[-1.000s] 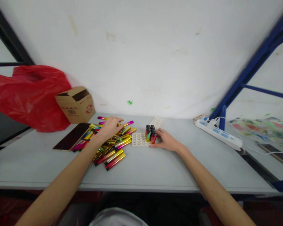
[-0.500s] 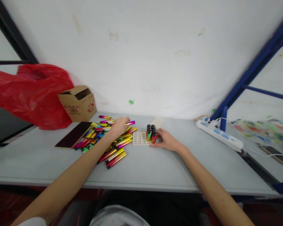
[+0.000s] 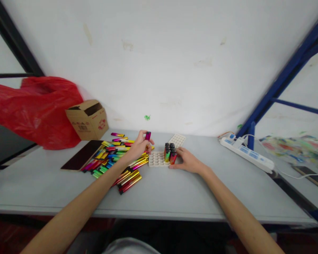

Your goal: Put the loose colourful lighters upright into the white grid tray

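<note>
My left hand (image 3: pixel 141 146) pinches a purple lighter (image 3: pixel 147 136), held upright above the right side of a loose heap of shiny coloured lighters (image 3: pixel 129 180). To the right of that hand lies a white tray with rows of holes (image 3: pixel 155 159). Several lighters (image 3: pixel 170 152) stand upright at the tray's right end, black tops up. My right hand (image 3: pixel 187 160) curves round this end, thumb at the front and fingers behind, steadying the tray; its exact contact with the lighters is partly hidden.
A second white holed tray (image 3: pixel 177 140) lies behind the standing lighters. At the left are a dark flat panel (image 3: pixel 82 155), an open cardboard box (image 3: pixel 88 121) and a red plastic bag (image 3: pixel 42 113). A white power strip (image 3: pixel 246 153) with cables lies at the right.
My left hand has lifted off the heap and turned the purple lighter from lying nearly flat to upright. My right hand stays at the tray's right end.
</note>
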Tool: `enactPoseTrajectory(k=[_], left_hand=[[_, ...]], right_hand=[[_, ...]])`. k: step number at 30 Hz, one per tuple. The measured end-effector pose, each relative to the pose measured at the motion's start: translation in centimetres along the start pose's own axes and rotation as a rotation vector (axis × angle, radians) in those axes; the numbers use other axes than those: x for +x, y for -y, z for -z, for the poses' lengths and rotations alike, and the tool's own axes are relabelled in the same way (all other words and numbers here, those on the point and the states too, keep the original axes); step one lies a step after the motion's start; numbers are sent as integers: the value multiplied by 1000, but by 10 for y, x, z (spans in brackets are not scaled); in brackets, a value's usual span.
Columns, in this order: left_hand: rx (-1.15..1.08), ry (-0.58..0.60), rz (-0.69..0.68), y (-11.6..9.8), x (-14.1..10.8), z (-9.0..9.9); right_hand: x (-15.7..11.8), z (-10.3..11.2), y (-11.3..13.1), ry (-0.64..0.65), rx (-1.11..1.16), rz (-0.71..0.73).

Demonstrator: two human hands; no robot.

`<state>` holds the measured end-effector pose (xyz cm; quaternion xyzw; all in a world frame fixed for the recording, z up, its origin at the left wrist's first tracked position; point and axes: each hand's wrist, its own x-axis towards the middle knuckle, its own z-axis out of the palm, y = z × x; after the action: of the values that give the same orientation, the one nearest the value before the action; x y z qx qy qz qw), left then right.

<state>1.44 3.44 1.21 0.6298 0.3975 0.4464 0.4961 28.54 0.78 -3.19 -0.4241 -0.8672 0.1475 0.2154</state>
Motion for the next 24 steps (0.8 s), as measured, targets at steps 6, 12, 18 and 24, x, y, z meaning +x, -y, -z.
enactPoseTrajectory(k=[6, 12, 18, 24], left_hand=[[-422, 228, 274, -7, -10, -12], [-475, 329, 332, -3, -13, -12], [-464, 329, 319, -2, -13, -15], [-449, 274, 302, -9, -17, -12]], right_hand=[[0, 1, 1, -5, 5, -1], [0, 0, 0, -1, 17, -9], [0, 0, 0, -6, 16, -2], [0, 0, 0, -6, 8, 4]])
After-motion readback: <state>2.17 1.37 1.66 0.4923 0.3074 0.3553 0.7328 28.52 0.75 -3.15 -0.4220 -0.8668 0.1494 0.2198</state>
